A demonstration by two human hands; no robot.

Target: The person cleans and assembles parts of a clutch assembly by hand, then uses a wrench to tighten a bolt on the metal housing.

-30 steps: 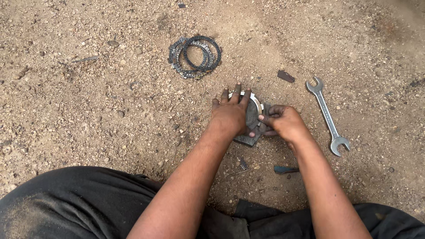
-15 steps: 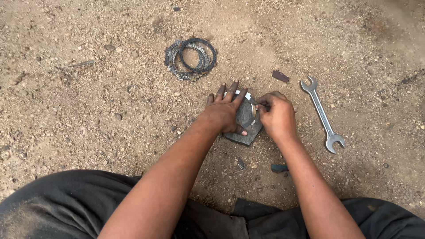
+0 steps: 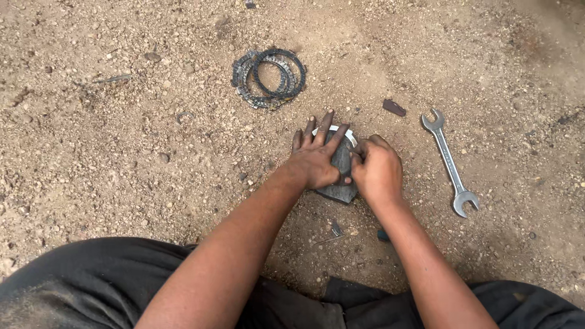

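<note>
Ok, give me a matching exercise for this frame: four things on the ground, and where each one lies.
Things:
1. double-ended spanner
2. stack of toothed rings
3. dark flat piece
4. small dark chip

Places:
A. under both hands
B. far right, lying lengthwise on the dirt
C. top centre, beyond the hands
D. between the hands and the spanner's upper end

Pairs: 1-B, 2-C, 3-A, 4-D

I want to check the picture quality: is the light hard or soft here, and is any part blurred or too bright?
Head view: soft, even daylight, with only faint shadows under the left hand and right hand; the gravel ground looks sharp; the spanner shines mildly without glare; the dark trousers at the bottom edge show little detail; the stack of rings is clear.
</note>
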